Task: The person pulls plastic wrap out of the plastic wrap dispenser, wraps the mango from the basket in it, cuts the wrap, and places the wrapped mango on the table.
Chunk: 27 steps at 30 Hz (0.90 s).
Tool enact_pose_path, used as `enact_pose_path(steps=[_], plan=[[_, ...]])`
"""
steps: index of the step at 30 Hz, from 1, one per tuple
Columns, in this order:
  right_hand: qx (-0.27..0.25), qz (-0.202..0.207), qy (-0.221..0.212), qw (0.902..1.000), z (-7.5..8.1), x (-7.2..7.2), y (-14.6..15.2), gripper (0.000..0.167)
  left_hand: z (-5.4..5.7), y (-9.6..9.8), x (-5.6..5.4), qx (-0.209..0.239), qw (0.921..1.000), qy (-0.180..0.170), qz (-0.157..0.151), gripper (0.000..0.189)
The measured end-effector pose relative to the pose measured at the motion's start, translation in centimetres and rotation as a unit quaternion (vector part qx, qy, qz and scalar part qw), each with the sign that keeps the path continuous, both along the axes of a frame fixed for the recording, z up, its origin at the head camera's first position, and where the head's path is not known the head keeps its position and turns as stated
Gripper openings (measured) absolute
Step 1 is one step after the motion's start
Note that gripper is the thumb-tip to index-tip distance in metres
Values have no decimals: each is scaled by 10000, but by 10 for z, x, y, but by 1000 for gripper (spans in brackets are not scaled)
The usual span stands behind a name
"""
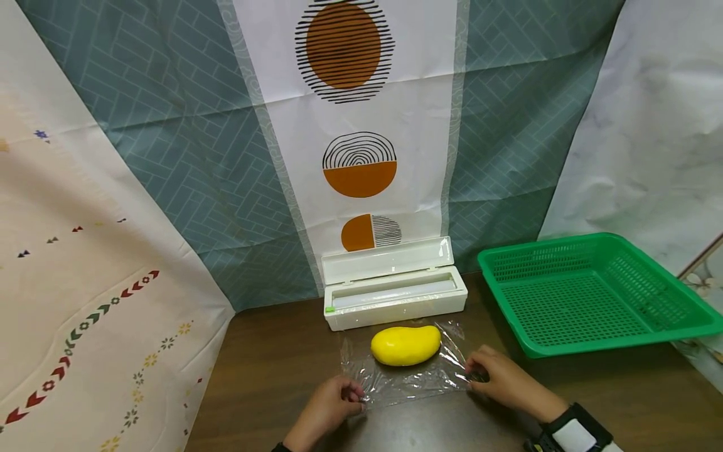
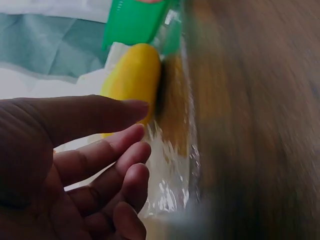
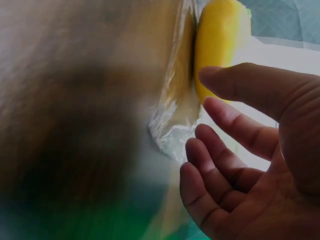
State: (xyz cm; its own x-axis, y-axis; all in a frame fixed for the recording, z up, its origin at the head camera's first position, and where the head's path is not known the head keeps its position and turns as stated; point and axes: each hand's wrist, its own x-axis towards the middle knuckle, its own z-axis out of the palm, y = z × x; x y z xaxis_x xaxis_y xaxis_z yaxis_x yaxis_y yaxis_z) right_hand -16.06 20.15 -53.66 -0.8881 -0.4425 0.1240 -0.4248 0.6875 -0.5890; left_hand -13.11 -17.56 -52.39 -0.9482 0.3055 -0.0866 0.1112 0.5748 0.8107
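A yellow mango lies on its side on a crinkled sheet of clear cling film spread over the table. My left hand is at the film's near left corner, its fingers loosely bent. At the near right corner is my right hand, with its fingertips right by the film's edge. Both wrist views show thumb and index fingertips slightly apart and no film between them. In the left wrist view the mango stands beyond the thumb; the right wrist view has the mango behind the thumb tip too.
Behind the mango a white cling film dispenser stands with its lid raised and a roll inside. A green plastic basket is at the right. Patterned cloths hang behind and beside the brown table.
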Motion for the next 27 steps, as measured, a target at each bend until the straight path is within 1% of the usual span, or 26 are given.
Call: enact_pose_path(steps=[3, 6, 11, 14, 20, 25, 27], plan=[[61, 67, -39, 10000, -2, 2, 5, 24, -3, -3, 3, -255, 9996, 145, -26, 17], [147, 121, -140, 9997, -4, 4, 8, 25, -6, -5, 5, -422, 9989, 177, -31, 20], [222, 128, -239, 9994, -7, 4, 11, 26, -11, -5, 7, -571, 9979, 302, 3, 23], [187, 113, -176, 9996, -10, 3, 12, 25, -14, -5, 7, -585, 9977, 345, 45, 22], [173, 103, -22, 9998, -12, 2, 13, 21, -17, -6, 9, -802, 9960, 384, 90, 16], [195, 96, 159, 9996, -13, 2, 12, 20, -17, -5, 10, -768, 9954, 558, 111, 12], [201, 86, 209, 9995, -13, 2, 12, 20, -16, -5, 10, -840, 9943, 639, 131, 12]])
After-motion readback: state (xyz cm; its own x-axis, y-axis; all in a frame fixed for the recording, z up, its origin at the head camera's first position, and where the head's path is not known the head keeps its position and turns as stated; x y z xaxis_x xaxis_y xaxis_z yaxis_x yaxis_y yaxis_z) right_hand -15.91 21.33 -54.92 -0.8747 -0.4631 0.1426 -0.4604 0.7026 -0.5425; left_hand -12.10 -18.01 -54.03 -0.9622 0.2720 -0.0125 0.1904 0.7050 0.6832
